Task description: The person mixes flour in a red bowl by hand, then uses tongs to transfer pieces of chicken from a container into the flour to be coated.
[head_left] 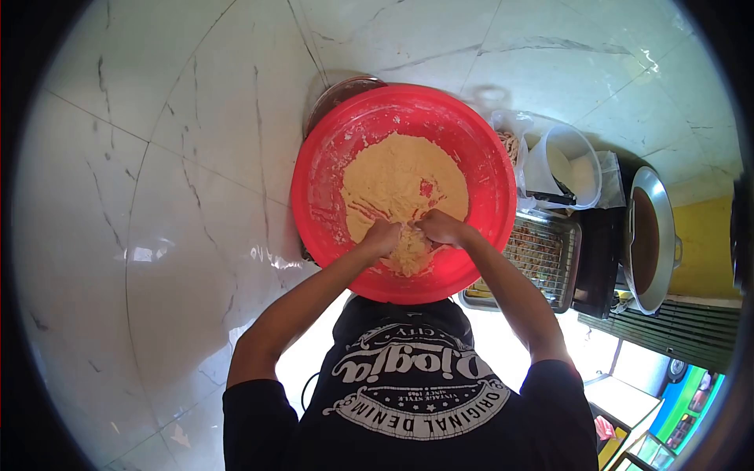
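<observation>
A wide red basin (pixel 318 165) stands in front of me with a bed of pale yellowish flour (pixel 400 165) in it. Both my hands are low in the basin, close together. My left hand (pixel 382 238) is closed, its curled fingers at the left side of a lumpy, flour-coated clump (pixel 411 255). Closed too, my right hand (pixel 441 228) grips the clump from the other side. What lies inside the coating is hidden. Streaks in the flour beside my left hand bare the red bottom, and a small red patch shows above my right hand.
Right of the basin are a metal tray with a wire rack (pixel 542 255) holding browned bits, a clear plastic tub (pixel 585 149) with pale contents, and a large wok (pixel 664 243) of brown liquid. A metal rim (pixel 334 96) shows behind the basin. Marbled tiles surround it.
</observation>
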Motion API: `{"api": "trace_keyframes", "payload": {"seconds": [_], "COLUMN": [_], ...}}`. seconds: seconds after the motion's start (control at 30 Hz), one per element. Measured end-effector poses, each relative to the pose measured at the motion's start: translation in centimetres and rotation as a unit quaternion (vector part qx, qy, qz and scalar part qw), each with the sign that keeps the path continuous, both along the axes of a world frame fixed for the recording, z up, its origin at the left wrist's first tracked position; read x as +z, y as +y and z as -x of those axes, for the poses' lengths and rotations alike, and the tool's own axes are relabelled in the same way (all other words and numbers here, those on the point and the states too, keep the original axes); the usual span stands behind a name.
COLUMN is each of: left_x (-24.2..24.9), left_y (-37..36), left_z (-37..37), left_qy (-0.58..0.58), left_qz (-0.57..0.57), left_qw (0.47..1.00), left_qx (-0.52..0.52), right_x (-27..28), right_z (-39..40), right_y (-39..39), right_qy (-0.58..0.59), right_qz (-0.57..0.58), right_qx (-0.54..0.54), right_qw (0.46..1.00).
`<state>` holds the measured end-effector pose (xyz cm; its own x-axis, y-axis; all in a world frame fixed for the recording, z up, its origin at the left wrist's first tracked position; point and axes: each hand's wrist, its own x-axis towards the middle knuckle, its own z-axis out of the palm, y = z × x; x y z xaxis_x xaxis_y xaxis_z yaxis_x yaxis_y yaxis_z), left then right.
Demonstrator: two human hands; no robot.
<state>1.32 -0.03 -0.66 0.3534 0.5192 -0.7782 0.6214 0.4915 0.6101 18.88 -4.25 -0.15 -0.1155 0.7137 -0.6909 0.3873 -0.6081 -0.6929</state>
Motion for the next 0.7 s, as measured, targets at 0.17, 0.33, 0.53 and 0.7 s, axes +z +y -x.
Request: {"api": "trace_keyframes", "payload": {"seconds": [0.17,0.33,0.53,0.7], "left_x": [-3.7,-4.4,-3.0,-3.1], "left_y": [2.3,-0.1,0.0,2.4], "left_z": [0.7,-1.2,-1.0,-0.1], "left_qy": [0.071,0.024,-0.055,0.016], "left_qz": [-0.096,0.059,-0.043,-0.208], "left_qw": [0.985,0.998,0.997,0.978], "left_qx": [-0.125,0.0,0.019,-0.024], "right_x": [0.0,-4.1,-2.5,-2.2], "right_z": [-0.4,1.7,1.1,-0.3], "right_y": [0.7,0.7,0.4,1.1], "right_qy": [-0.154,-0.162,-0.087,-0.121], "right_qz": [0.023,0.042,-0.031,-0.078], "right_qx": [0.045,0.029,0.02,0.004], "right_qw": [0.987,0.986,0.995,0.99]}}
